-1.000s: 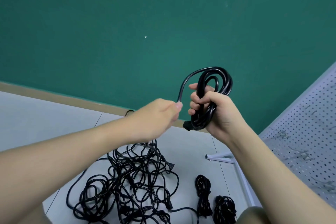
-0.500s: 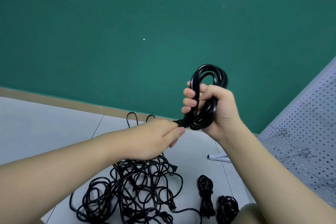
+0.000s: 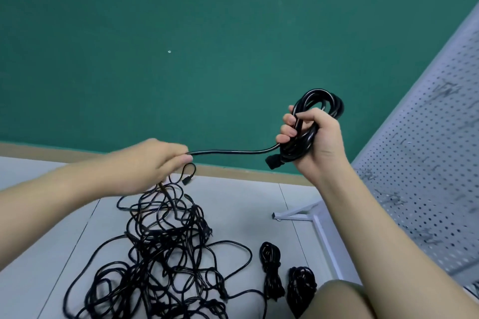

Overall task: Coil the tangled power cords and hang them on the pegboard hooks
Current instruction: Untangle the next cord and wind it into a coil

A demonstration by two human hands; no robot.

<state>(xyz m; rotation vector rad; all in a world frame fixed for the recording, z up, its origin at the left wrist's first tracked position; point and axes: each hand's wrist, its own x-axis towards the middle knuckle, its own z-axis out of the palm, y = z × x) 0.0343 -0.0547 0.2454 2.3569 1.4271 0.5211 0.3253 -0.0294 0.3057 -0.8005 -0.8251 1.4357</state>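
Soft, even light is filling the frame, with no single source showing and only faint shadows lying under the tangled cords (image 3: 166,254) on the pale floor (image 3: 51,228). A thin glint is running along the top of the black coil (image 3: 321,101), hinting at light from above. The green wall (image 3: 181,21) is rendering flat and slightly grainy. Wide-angle distortion is bending the edges, with the white pegboard (image 3: 427,137) leaning steeply at right and its hooks smearing into blur. The forearms are swelling large toward the lower corners. The image overall is looking soft, with compression muddying fine detail.
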